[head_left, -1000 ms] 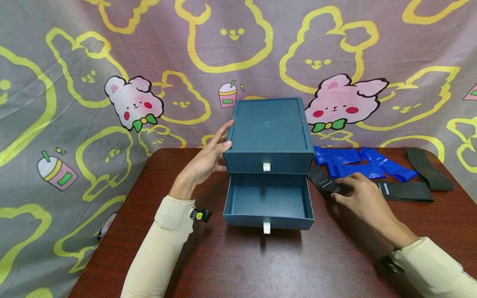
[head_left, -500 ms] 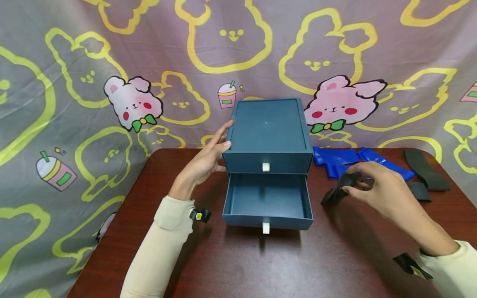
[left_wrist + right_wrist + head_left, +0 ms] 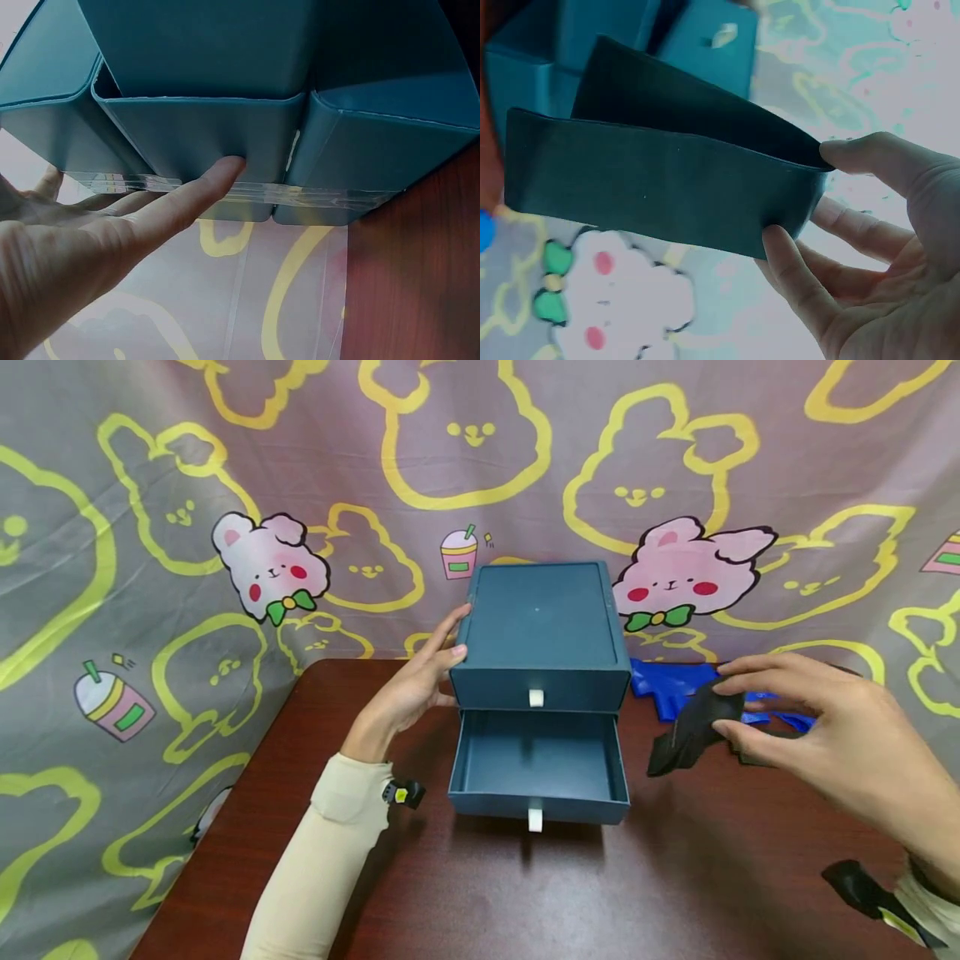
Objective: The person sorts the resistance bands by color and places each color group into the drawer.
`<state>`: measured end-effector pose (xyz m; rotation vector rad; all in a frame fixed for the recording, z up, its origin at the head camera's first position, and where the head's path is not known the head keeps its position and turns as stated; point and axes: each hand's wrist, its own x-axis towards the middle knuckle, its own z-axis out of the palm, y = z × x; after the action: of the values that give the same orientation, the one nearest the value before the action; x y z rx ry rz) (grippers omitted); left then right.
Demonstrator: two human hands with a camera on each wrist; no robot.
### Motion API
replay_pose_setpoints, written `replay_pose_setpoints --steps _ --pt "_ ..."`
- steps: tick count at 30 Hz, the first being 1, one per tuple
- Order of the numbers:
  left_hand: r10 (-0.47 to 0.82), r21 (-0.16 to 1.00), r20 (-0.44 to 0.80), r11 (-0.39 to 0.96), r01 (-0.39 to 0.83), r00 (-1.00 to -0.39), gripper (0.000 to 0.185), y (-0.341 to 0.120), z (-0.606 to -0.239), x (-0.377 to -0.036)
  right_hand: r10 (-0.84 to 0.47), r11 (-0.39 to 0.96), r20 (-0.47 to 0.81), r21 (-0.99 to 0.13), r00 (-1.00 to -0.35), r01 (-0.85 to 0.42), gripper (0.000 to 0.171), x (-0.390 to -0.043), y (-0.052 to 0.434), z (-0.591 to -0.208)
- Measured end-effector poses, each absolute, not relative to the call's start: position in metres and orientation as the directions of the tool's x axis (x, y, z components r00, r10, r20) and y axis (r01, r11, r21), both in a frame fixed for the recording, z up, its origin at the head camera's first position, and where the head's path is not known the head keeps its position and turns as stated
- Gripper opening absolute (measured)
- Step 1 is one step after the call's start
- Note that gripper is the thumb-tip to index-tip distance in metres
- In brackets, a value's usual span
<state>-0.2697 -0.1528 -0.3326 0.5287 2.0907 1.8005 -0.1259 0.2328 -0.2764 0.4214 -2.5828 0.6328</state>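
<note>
A blue-green two-drawer box (image 3: pixel 540 610) stands on the table, its lower drawer (image 3: pixel 540 760) pulled out with nothing inside. My left hand (image 3: pixel 412 693) rests against its left side, fingers extended; the left wrist view shows a fingertip (image 3: pixel 229 166) on the side wall, near clear tape. To the right of the drawer, my right hand (image 3: pixel 840 718) pinches one end of a black resistance band (image 3: pixel 693 727) between thumb and fingers. The right wrist view shows this flat loop band (image 3: pixel 630 172) gaping, its far end hanging free toward the box.
Blue resistance bands (image 3: pixel 663 681) lie on the table right of the box, partly covered by my right hand. Part of another dark band (image 3: pixel 750 756) shows below that hand. A patterned cloth (image 3: pixel 375 468) hangs behind the brown table (image 3: pixel 420 893).
My right hand has lifted the black band off the table and moved right and closer to the camera. The left hand and the box have stayed in place.
</note>
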Motion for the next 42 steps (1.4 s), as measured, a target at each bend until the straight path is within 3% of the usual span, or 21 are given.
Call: replay_pose_setpoints --steps 10,19,27,42 --pt "0.472 0.989 -0.02 0.139 0.053 -0.881 0.057 -0.154 -0.335 -0.27 -0.332 0.739 0.548 -0.355 -0.768 -0.572 0.043 -0.122 0.197 -0.238" --pt "0.472 0.987 -0.012 0.144 0.064 -0.882 0.056 -0.154 -0.334 -0.271 -0.42 0.684 0.525 -0.353 -0.74 -0.638 0.032 -0.131 0.152 -0.237" --pt "0.48 0.988 -0.007 0.14 0.068 -0.877 0.056 -0.154 -0.335 -0.272 -0.483 0.586 0.348 -0.554 -0.804 -0.592 0.026 -0.15 0.108 -0.261" --pt "0.493 0.991 -0.018 0.124 0.05 -0.87 0.054 -0.155 -0.332 -0.271 -0.53 0.382 0.416 -0.661 -0.739 -0.646 0.023 -0.172 0.065 -0.288"
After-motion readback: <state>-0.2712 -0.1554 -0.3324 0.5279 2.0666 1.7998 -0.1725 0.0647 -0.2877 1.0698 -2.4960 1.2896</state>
